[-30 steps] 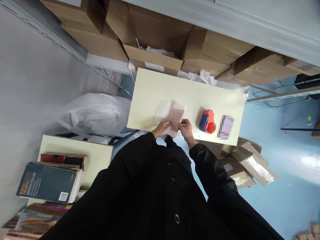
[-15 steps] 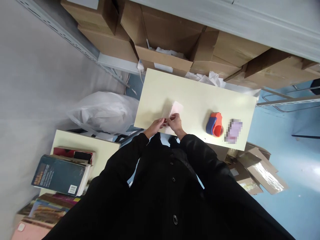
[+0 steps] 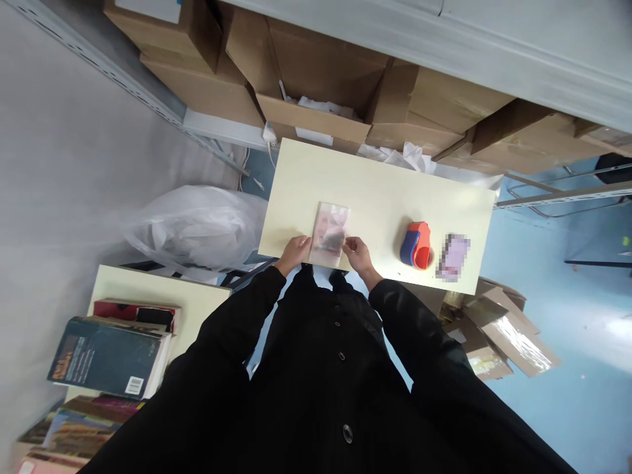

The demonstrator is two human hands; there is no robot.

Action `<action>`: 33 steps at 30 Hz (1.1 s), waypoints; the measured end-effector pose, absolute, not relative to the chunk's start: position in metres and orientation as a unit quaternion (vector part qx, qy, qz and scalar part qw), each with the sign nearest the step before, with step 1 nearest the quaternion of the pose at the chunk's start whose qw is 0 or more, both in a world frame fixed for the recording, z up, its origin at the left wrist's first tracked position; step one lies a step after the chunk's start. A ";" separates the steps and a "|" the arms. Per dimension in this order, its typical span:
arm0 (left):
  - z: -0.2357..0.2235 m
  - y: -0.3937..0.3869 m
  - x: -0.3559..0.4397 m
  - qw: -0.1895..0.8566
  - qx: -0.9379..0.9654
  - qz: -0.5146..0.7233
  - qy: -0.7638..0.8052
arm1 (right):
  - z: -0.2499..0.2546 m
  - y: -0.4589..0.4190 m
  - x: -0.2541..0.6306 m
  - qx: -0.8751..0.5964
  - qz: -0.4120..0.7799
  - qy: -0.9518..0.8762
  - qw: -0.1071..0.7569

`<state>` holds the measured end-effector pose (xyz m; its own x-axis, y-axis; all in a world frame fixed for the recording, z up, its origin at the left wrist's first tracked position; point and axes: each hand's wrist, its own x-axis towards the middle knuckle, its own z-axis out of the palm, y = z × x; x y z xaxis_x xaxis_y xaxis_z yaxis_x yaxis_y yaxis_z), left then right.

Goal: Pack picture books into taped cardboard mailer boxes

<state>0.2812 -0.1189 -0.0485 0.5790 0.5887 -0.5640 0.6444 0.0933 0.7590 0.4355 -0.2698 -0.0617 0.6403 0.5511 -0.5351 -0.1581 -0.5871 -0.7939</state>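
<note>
A thin book [image 3: 330, 232] with a pinkish picture cover lies on the pale table [image 3: 375, 191], near its front edge. Its surface looks hazy and glossy, as if under clear film, though I cannot be sure of that. My left hand [image 3: 295, 251] grips the book's left edge, thumb near the cover. At the opposite edge, my right hand [image 3: 358, 253] has its fingers pinched at the book's lower right side. What exactly the right fingertips hold is too small to make out.
To the right are a red and blue tape dispenser [image 3: 417, 246] and a blurred purple item [image 3: 453, 257]. Cardboard boxes [image 3: 316, 115] line the shelf behind. Left stand a white plastic bag [image 3: 197, 227] and stacked books [image 3: 108, 355]. Flattened cardboard [image 3: 508, 329] lies at the lower right.
My hands were close together over a pale, narrow-looking face of the book. They have since moved apart to its two sides, and the picture cover now faces up.
</note>
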 end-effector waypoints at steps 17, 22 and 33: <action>-0.070 -0.135 0.301 0.646 0.567 -0.036 0.510 | -0.067 -0.264 0.434 -0.671 0.519 -0.054 0.527; -0.070 -0.137 0.301 0.658 0.578 -0.035 0.481 | -0.060 -0.270 0.432 -0.671 0.526 -0.076 0.517; -0.066 -0.131 0.292 0.632 0.575 -0.005 0.519 | -0.044 -0.267 0.426 -0.678 0.527 -0.023 0.511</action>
<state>0.2921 -0.1309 -0.0663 0.4602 0.5906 -0.6629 0.6039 0.3390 0.7213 0.4261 -0.2668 -0.0444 0.4430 0.5697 -0.6923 -0.5085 -0.4763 -0.7173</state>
